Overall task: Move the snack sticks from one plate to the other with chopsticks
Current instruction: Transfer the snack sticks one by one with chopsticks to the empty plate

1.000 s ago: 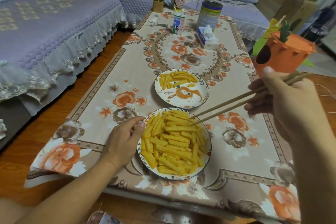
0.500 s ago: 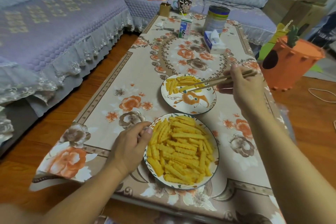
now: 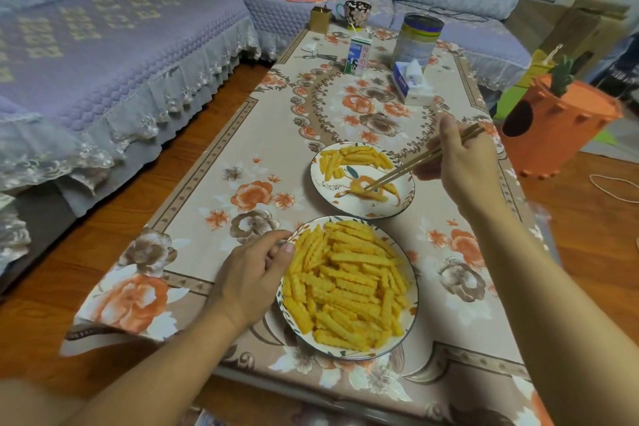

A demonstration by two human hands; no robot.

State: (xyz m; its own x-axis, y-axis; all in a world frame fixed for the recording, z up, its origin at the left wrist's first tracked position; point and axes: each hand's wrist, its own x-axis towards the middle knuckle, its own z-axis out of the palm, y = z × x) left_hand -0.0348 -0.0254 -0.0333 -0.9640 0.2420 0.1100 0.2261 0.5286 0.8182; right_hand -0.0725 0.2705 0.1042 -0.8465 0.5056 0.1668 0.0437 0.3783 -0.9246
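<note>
Heaping the near plate [image 3: 413, 282], snack sticks [image 3: 345, 284] sparsely line the far plate [image 3: 316, 171].

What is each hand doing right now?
Left hand: grips the rim of the near plate.
Right hand: holds the chopsticks, tips over the far plate.

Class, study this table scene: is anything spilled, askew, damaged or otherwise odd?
No spill: the yellow crinkle-cut snack sticks stay inside the near patterned plate and the far patterned plate. One oddity: the near-left corner of the floral tablecloth hangs loose off the table edge, slightly askew.
</note>
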